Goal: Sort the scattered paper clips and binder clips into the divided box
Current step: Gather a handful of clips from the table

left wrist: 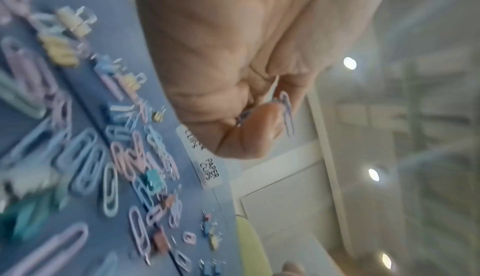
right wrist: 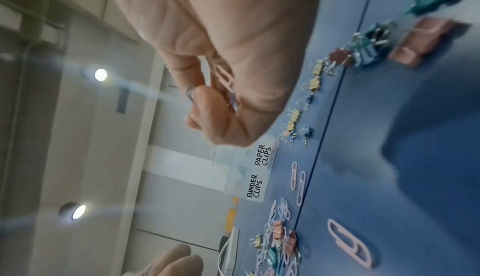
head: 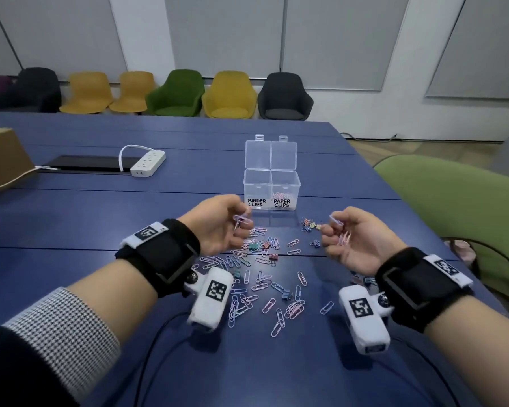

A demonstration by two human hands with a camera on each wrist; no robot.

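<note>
A clear divided box stands open on the blue table, its front labelled BINDER CLIPS on the left and PAPER CLIPS on the right; a few pale clips lie in the right compartment. My left hand is raised just left of the box and pinches purple paper clips, also seen as paper clips. My right hand hovers right of the box and holds paper clips at its fingertips plus pink paper clips in the palm. Several pastel paper clips and small binder clips lie scattered below.
A white power strip and a black tablet lie at the back left, beside a cardboard box. A green chair stands at the table's right edge. Cables run from both wrist cameras.
</note>
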